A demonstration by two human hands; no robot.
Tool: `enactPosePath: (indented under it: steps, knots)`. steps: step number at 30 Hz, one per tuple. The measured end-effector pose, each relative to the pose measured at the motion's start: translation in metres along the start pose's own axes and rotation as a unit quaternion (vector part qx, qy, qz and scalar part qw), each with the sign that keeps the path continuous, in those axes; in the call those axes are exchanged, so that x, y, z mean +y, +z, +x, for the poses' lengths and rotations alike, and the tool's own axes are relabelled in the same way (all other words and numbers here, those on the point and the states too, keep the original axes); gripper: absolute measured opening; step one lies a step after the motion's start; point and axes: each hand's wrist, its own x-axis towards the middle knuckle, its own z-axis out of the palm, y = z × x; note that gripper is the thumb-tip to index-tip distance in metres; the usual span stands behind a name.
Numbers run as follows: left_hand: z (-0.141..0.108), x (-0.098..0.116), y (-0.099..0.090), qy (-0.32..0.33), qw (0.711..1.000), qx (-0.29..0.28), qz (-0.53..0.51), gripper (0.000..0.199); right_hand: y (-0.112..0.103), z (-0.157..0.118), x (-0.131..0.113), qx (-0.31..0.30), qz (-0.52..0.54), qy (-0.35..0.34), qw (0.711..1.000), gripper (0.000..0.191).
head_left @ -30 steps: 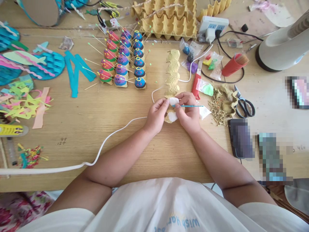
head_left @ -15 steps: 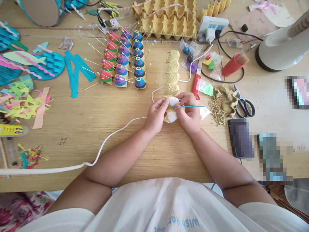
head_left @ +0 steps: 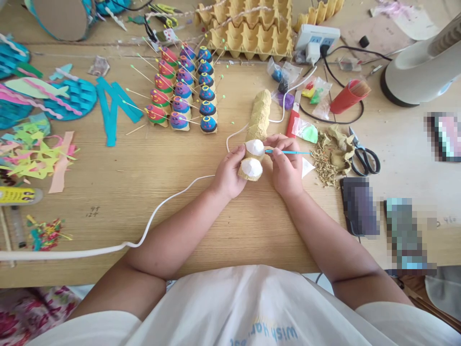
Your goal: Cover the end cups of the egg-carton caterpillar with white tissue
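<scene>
My left hand [head_left: 230, 174] is closed on the near end of an egg carton strip [head_left: 260, 115], a row of tan bumps pointing away from me. White material covers its two nearest bumps; the closest white bump [head_left: 251, 167] faces up, beside my left fingers. In my right hand [head_left: 287, 168] is a thin blue stick-like tool [head_left: 288, 152], pinched between thumb and fingers, with its left end close to the second white bump [head_left: 254, 147]. A small white triangular piece [head_left: 307, 167] lies on the table just right of my right hand.
Painted egg carton caterpillars [head_left: 180, 89] with thin stick antennae stand left of centre. Scissors [head_left: 365, 158], a red-handled knife [head_left: 293, 120], carton scraps [head_left: 334, 149] and a red cup of sticks [head_left: 349, 98] lie to the right. A white cable [head_left: 158, 202] crosses the table at left.
The carton strip has tilted and turned, so both white bumps now show plainly. My right hand has drawn slightly right with the blue tool, away from the strip.
</scene>
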Motion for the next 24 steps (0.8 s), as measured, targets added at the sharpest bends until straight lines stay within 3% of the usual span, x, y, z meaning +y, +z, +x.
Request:
enactPosePath:
  steps: [8,17,24]
  knots:
    - [0.0025,0.0000,-0.0023,-0.071,0.997,-0.014,-0.041,0.023,0.0006,0.0005,-0.0025,-0.021,-0.046,-0.001,0.999,0.036]
    - [0.0009,0.0037,0.0025,-0.092,0.995,-0.007,-0.036,0.023,-0.0028,0.0042,0.0056,-0.003,-0.041,0.019,0.999,0.043]
    - [-0.0017,0.0064,0.0065,-0.105,0.992,0.009,-0.067,0.025,-0.0033,0.0068,0.0058,-0.037,-0.062,0.019,0.997,0.043]
